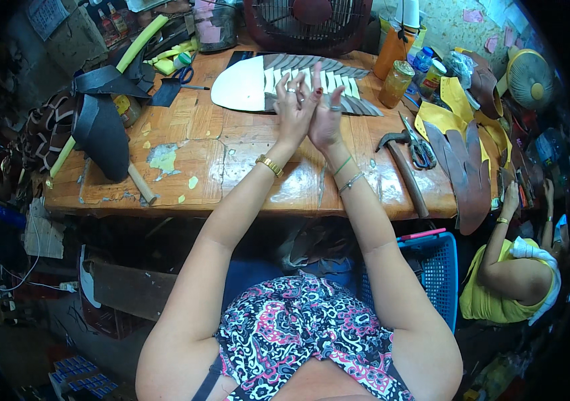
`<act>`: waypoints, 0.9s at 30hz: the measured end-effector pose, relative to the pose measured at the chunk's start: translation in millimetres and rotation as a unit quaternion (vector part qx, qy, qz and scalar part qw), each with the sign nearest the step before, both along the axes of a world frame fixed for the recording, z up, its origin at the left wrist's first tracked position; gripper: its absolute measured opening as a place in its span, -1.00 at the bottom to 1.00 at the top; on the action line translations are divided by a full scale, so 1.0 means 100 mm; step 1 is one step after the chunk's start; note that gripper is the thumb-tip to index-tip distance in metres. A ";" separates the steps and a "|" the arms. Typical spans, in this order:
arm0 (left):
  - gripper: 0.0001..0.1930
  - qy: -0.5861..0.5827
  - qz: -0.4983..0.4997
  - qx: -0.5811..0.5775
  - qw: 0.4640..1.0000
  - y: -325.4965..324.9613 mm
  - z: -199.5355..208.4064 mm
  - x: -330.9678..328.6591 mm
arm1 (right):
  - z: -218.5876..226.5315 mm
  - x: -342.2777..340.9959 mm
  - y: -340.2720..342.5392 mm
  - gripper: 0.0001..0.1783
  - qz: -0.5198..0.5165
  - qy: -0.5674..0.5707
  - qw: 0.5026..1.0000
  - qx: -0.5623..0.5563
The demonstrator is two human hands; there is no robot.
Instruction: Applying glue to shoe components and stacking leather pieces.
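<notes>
My hands are pressed together above the table. My left hand (293,119), with a gold watch at its wrist, has its fingers apart and touching the palm side of my right hand (325,125). My right hand is open with its fingers pointing away from me; no tool shows in either hand. Just beyond them lies a fanned row of overlapping insole-shaped pieces (238,83), the leftmost one showing its whole white face, the others showing as white and grey strips. My hands hide part of the row.
A hammer (408,170) and scissors (422,154) lie right of my hands, near brown leather pieces (462,167). Jars (397,83) stand behind. A fan (308,27) backs the table. Black sheet material (101,134) sits left. A blue basket (442,267) and another person (512,281) are at right.
</notes>
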State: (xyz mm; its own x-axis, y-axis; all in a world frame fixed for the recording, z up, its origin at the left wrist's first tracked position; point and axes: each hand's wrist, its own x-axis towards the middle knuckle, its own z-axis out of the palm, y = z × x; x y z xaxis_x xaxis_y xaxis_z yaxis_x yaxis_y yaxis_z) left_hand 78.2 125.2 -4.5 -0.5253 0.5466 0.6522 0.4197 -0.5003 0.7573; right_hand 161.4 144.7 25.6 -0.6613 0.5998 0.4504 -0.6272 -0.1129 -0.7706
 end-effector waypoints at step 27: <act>-0.76 -0.122 -0.094 0.119 0.981 -0.14 0.34 -0.17 | 0.12 0.13 0.10 0.36 0.124 -0.002 0.988 -0.090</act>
